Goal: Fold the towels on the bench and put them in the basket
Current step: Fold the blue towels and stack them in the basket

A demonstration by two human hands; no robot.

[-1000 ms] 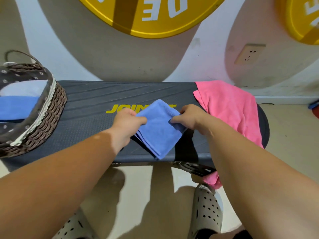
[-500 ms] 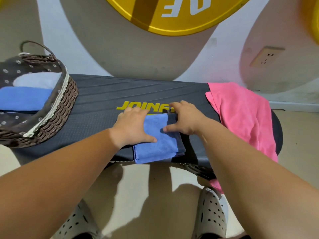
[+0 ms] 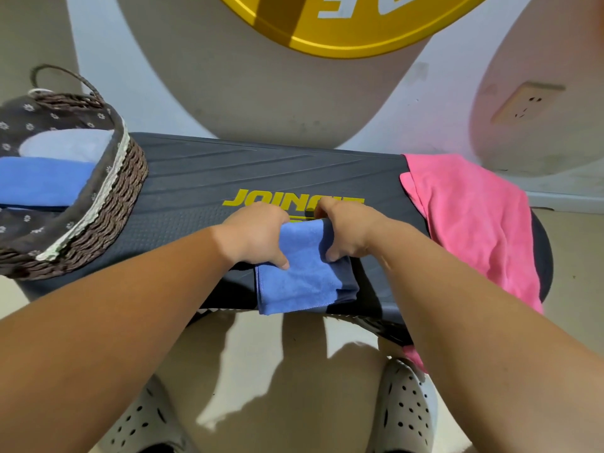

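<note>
At the near edge of the bench [image 3: 196,178], the left hand [image 3: 253,235] and the right hand [image 3: 346,232] sat side by side on the blue towel [image 3: 300,276]. Their thumbs lay on its top and their fingers curled over its far edge. The fingertips were hidden, so each hand probably pinched the cloth rather than merely pressing it. That towel lay folded into a small thick rectangle, its near end just over the bench edge, and looked nearly ready. Farther left, the basket [image 3: 108,207] stood on the bench end, holding a stored blue towel [image 3: 42,181] and a paler towel [image 3: 68,145]. At the right end, the pink towel [image 3: 474,223] lay draped and unfolded. Two seemed done, one nearly finished, one left.
</note>
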